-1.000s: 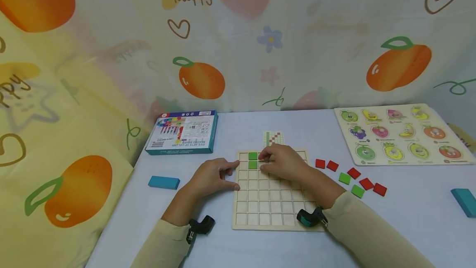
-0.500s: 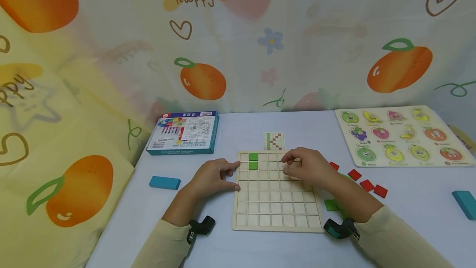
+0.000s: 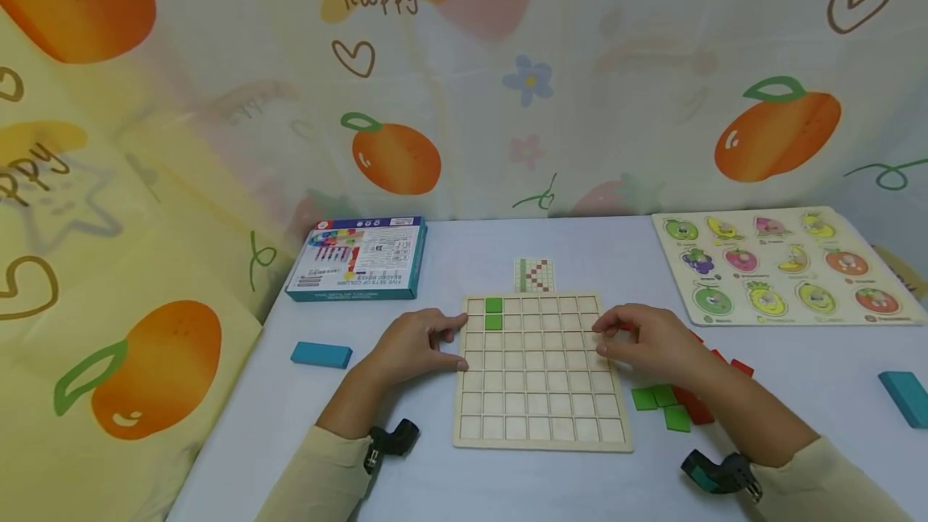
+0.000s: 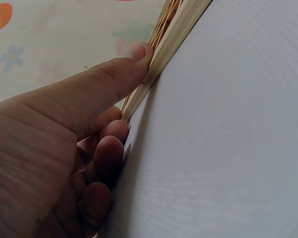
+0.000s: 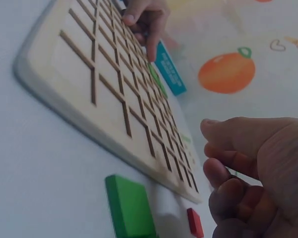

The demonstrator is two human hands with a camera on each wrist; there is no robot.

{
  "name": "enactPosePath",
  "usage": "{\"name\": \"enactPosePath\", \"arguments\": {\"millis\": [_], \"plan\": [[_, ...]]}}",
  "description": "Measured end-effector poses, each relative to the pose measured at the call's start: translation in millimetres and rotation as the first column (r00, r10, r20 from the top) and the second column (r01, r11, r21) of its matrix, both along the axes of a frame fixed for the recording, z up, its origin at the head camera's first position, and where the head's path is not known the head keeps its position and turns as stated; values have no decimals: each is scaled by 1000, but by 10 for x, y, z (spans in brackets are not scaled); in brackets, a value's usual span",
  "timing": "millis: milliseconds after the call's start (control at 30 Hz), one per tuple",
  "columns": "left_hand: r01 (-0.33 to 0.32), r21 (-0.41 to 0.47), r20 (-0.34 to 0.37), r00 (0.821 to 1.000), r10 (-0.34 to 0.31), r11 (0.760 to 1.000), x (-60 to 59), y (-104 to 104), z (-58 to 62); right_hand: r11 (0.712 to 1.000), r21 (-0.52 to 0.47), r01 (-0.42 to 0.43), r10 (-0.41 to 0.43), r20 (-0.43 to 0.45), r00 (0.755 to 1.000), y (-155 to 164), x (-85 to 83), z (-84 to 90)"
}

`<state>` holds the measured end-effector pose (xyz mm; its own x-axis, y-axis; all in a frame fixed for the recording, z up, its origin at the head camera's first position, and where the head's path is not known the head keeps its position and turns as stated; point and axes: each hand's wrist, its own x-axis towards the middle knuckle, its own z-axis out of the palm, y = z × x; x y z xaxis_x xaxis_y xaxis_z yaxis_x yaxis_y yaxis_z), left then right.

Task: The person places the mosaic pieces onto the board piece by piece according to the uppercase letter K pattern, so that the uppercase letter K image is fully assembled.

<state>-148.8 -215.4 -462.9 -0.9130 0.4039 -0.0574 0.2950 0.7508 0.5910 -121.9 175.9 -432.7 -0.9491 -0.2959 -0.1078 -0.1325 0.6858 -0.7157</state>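
A wooden grid board (image 3: pixel 540 413) lies flat on the table, with two green tiles (image 3: pixel 494 313) stacked in its second column at the far end. My left hand (image 3: pixel 416 342) holds the board's left edge (image 4: pixel 174 39), thumb against the rim and fingers curled on the table. My right hand (image 3: pixel 645 342) hovers at the board's right edge with fingers loosely curled and nothing between them (image 5: pixel 211 146). Loose green tiles (image 3: pixel 661 403) (image 5: pixel 129 206) and red tiles (image 3: pixel 741 366) (image 5: pixel 194 223) lie beside and under that wrist.
A small pattern card (image 3: pixel 534 275) lies beyond the board. A blue box (image 3: pixel 358 258) sits at the back left and a fruit peg puzzle (image 3: pixel 783 264) at the back right. Blue blocks lie at the left (image 3: pixel 321 354) and at the far right (image 3: pixel 906 397).
My right hand has moved from the board's upper middle to its right edge. Some green and red tiles now lie closer to the front. The left hand has stayed put.
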Motion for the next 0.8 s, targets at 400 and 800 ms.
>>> {"name": "enactPosePath", "arguments": {"millis": [400,800], "plan": [[18,10,-6,1000,-18,1000,-6,0,8,997,26,-77,75,73,995,397,309,-43],[-1,-1,15,1000,1,1000,-2,-2,-1,988,51,-147,143,67,987,519,390,-92]]}}
